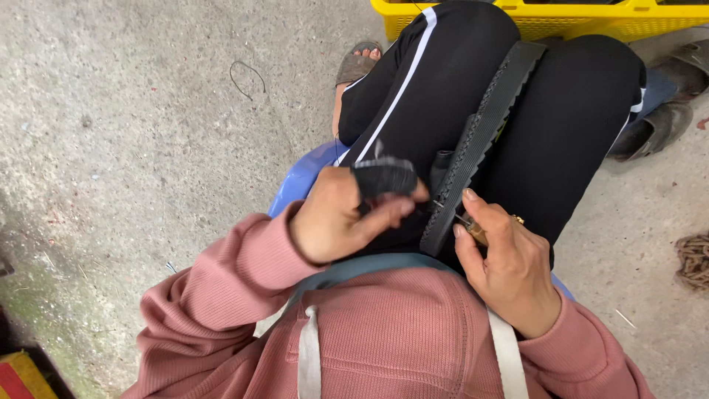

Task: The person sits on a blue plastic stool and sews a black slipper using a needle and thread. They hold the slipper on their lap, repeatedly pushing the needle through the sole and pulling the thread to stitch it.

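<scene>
Entries as I read them, left to right.

Floor [133, 148]: rough grey concrete, with a loop of thin dark wire [247, 77] lying on it at upper left.

Stool [299, 181]: blue plastic, only its edge showing under the seated person's legs.

Left hand [341, 214]: curled at the near end of the shoe sole, the thumb wrapped in black tape [384, 177]; thumb and forefinger are pressed together against the sole's left edge. I cannot tell whether they pinch a thread.

Shoe sole [480, 140]: black, ribbed, standing on edge in the gap between the two black-trousered thighs, running from the lap up and away toward the knees. Its near end lies directly between the two hands.

Right hand [502, 258]: closed round a small tool with a brown handle [476, 231], the metal tip touching the sole's right edge; a ring shows on one finger.

Basket [561, 18]: yellow plastic, along the top edge beyond the knees.

Sandals [657, 125]: dark, on the floor at far right.

Rope coil [694, 258]: brown, at the right edge.
</scene>
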